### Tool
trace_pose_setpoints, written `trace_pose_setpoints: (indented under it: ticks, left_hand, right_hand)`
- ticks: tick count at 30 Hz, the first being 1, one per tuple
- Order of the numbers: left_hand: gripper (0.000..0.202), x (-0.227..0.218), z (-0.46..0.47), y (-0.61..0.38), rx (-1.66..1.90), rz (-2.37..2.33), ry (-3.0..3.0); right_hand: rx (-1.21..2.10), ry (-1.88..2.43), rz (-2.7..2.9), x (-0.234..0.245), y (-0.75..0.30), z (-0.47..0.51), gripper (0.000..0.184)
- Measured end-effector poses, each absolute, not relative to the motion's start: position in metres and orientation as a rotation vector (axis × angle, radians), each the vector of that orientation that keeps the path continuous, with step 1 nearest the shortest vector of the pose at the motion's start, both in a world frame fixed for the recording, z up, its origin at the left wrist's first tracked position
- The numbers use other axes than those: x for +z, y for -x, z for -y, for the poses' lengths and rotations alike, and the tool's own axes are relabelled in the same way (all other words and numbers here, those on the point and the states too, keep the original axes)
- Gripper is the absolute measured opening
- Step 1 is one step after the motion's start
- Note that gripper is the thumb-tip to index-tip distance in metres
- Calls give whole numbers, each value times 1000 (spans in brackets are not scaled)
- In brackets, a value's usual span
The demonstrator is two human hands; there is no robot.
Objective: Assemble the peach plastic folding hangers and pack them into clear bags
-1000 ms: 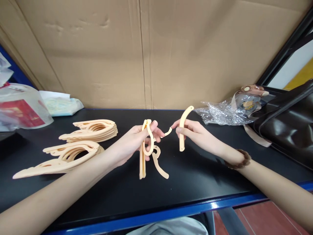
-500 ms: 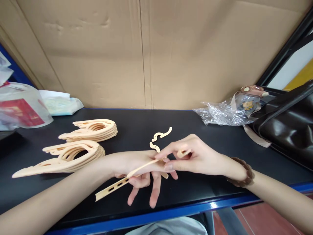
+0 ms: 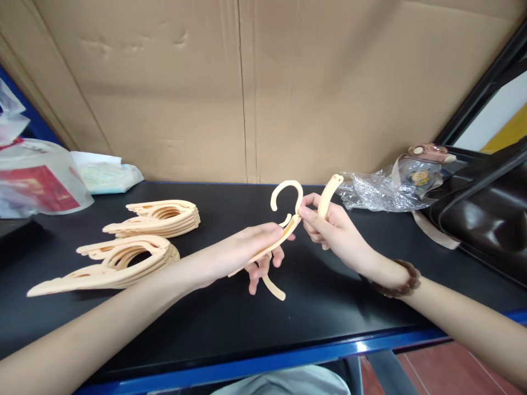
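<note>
A hooked piece (image 3: pixel 292 224) is held in the partly curled left hand (image 3: pixel 252 244) — hook at one o'clock — and pinched by the closed right hand (image 3: pixel 335 227). A curved strip (image 3: pixel 328 196) is clasped there too.

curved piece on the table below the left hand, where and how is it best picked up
Probably pinch the curved piece across its narrow width near the rounded near end, coming from the right, thumb along one edge. It seems to lie flat on the black table, with that end exposed, while the left grip covers its far part.
</note>
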State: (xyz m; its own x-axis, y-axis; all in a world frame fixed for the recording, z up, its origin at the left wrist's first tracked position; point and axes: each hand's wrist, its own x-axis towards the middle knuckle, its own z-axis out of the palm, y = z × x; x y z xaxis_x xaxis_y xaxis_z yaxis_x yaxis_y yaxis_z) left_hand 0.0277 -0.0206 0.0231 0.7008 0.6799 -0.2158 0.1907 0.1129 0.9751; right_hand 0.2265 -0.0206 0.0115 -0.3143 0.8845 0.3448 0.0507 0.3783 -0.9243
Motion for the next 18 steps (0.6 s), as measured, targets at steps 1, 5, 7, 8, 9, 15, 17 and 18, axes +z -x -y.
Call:
trace_pose_setpoints:
  ticks: [1, 5, 7, 8, 9, 15, 17, 18]
  left_hand:
    - [38, 22, 21, -29, 447, -779, -1508]
    - [29, 16, 23, -31, 534, -777, -1732]
    - [26, 14, 22, -30, 564, -767, -1806]
    - [27, 14, 22, -29, 572, -759, -1824]
    - [29, 13, 21, -28, 578, -749, -1834]
    - [39, 14, 19, -25, 553, -753, -1789]
    - [40, 15, 19, -25, 573, -756, -1743]
    - [39, 15, 19, -25, 595, -761, -1724]
  right_hand:
    - [1128, 842, 1637, 11, -226, 20, 20]
    - [1192, 898, 1605, 10, -224, 18, 21]
    - [1183, 931, 1610, 9, -224, 17, 22]
    - [1181, 948, 1610, 9, -225, 16, 23]
    - [1182, 962, 1612, 9, -226, 15, 23]
    - [1230, 993, 1697, 11, -232, 11, 26]
    - [1230, 1005, 1707, 11, -232, 11, 29]
    - [1217, 1018, 1714, 10, -232, 11, 30]
